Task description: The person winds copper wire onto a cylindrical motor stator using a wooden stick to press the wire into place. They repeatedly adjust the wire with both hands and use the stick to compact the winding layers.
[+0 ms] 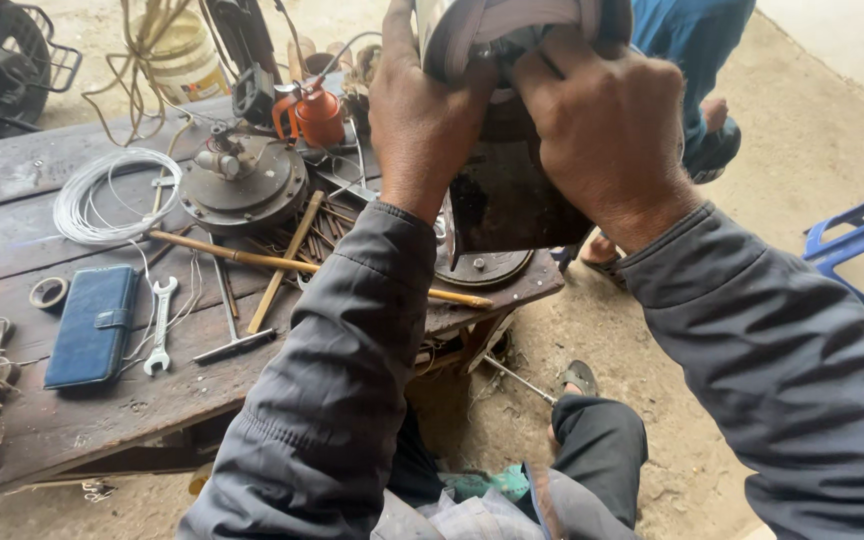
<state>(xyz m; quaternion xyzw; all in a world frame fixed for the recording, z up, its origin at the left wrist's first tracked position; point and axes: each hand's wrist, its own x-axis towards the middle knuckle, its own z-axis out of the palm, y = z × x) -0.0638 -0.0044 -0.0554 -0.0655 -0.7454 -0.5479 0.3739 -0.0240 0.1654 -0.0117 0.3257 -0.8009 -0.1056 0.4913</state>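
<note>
Hands meet at the top centre of the frame, both raised close to the camera. The left hand [422, 110] shows its back, fingers curled over the upper edge of a dark metal housing [507, 195] and clamped on it; the fingertips are hidden behind the part. The right hand [607, 130] lies knuckles-up on the same housing from the right, fingers bent and pressed onto a grey-white curved piece [497, 30] at its top, so it too is closed on the part. Both forearms come up from the bottom edge in dark grey padded sleeves.

The housing is cut off by the upper edge of the frame, and its true shape is hard to make out; only a rusty, stained flat face shows between the wrists. Beneath it a round metal disc [482, 268] with small bolts rests on the bench, half covered by the left wrist.

The wooden workbench [12, 225] fills the left side, its planks worn and greasy. On it lie a round motor casing [244, 185], dull and dusty, an orange oil can [314, 112] with a thin spout behind it, a coil of white wire [112, 195], a blue wallet-style phone case [92, 325], a shiny open-ended spanner [160, 325] and a long wooden stick [282, 262]. A blue plastic chair [862, 240] is cut by the right edge. Another person's blue trouser leg [697, 60] shows at the upper right.
</note>
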